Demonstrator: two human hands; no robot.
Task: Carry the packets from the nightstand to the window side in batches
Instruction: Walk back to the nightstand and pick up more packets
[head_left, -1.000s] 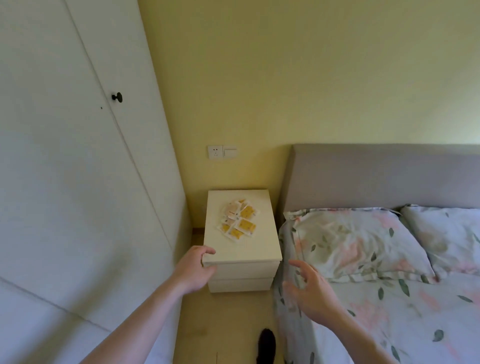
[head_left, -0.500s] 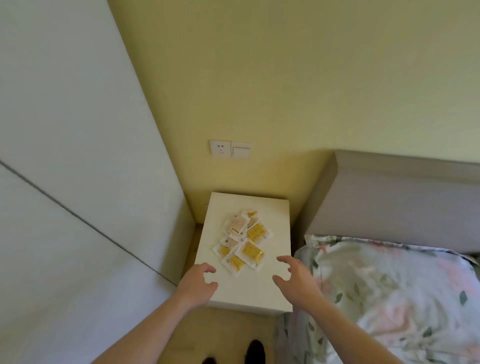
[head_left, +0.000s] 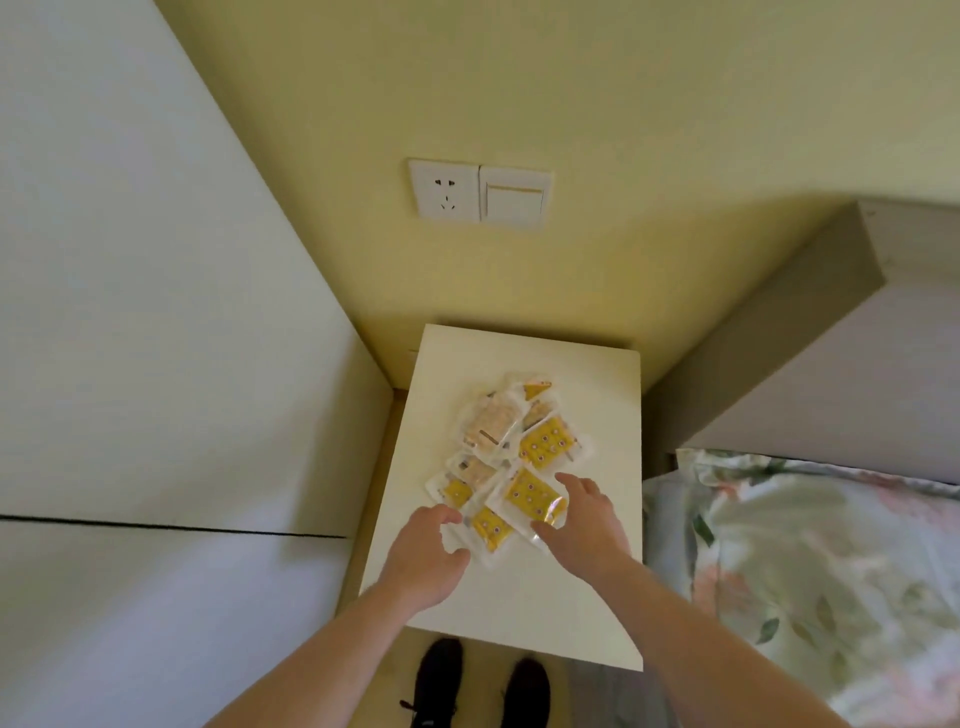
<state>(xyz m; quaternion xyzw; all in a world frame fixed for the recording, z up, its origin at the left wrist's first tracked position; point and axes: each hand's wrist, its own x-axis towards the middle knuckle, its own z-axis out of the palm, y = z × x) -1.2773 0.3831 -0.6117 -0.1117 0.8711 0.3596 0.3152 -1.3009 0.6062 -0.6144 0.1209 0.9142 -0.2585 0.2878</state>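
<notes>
Several clear packets (head_left: 511, 452) with yellow and beige contents lie in a loose pile on the white nightstand (head_left: 587, 395). My left hand (head_left: 423, 558) hovers at the pile's near left edge, fingers loosely curved and spread, holding nothing. My right hand (head_left: 584, 522) reaches in from the right, its fingers touching the nearest yellow packet (head_left: 530, 496). No packet is lifted.
A white wardrobe (head_left: 156, 364) stands close on the left. The bed with a flowered pillow (head_left: 810, 561) and grey headboard (head_left: 810, 364) is on the right. A socket and switch (head_left: 480, 192) sit on the yellow wall. My dark shoes (head_left: 441, 680) stand before the nightstand.
I have stepped closer and now look down onto the nightstand. Both hands moved forward from its front edge to the near side of the packet pile.
</notes>
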